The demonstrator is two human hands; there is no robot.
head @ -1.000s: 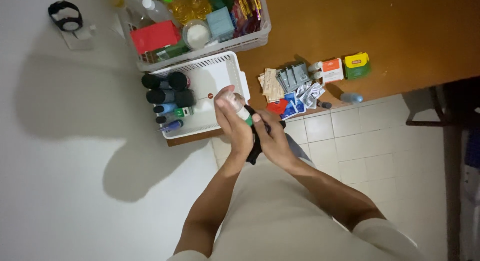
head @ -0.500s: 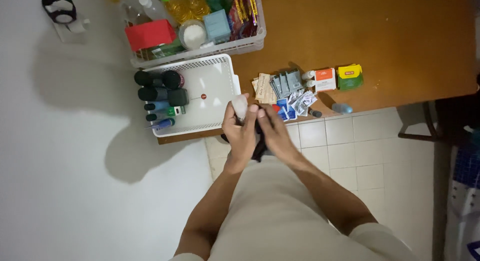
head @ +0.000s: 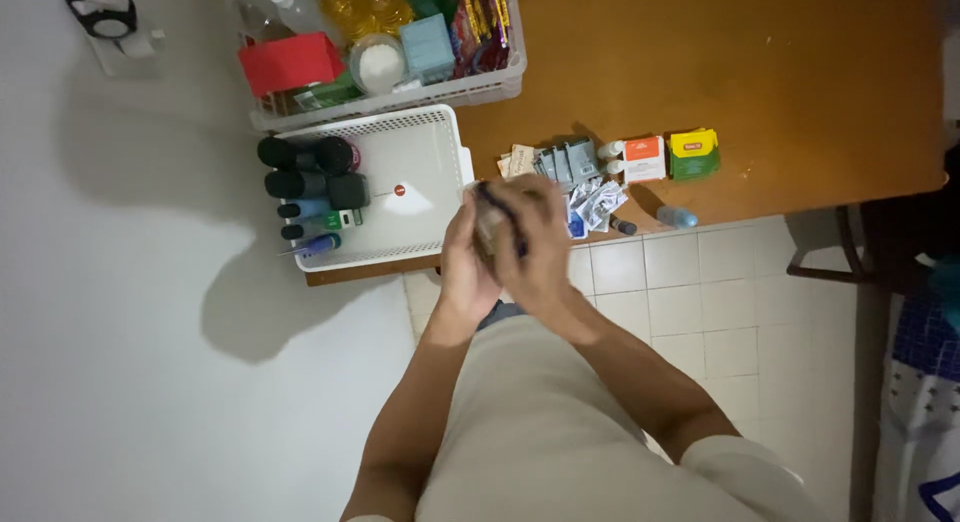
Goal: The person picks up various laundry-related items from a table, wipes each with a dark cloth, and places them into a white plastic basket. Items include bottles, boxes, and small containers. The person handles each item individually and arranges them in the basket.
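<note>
Hands are clasping a small dark object (head: 497, 222) together: left hand (head: 468, 267), right hand (head: 540, 257); white basket (head: 440, 197) is lying just left.

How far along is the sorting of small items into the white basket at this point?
Done: dark bottles line the left side of the white basket. In hand: left hand and right hand clasp a small, blurred item together. Left: sachets and small boxes lie on the table.

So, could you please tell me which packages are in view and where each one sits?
Red box: in the upper basket, rectangular.
Pale blue box: same basket, squarish.
Orange-and-white box: on the wooden table, small.
Yellow-and-green box: just right of it.
Grey sachets: left of the orange box.
</note>
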